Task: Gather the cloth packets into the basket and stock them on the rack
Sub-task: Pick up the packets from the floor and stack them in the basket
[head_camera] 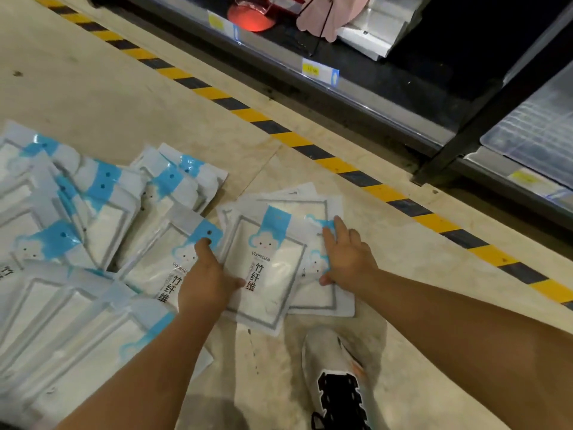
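Note:
Several white cloth packets with blue cloud headers lie spread over the floor at the left (77, 218). A small stack of packets (266, 268) sits in the middle between my hands. My left hand (207, 277) grips the stack's left edge, thumb on top. My right hand (347, 252) lies flat on the stack's right side, fingers spread, thumb hooked at the edge. No basket is in view.
A yellow-and-black striped line (328, 164) runs diagonally across the beige floor. Beyond it stands a dark store rack (387, 97) with price tags, a pink item and white boxes. My shoe (338, 383) stands just below the stack.

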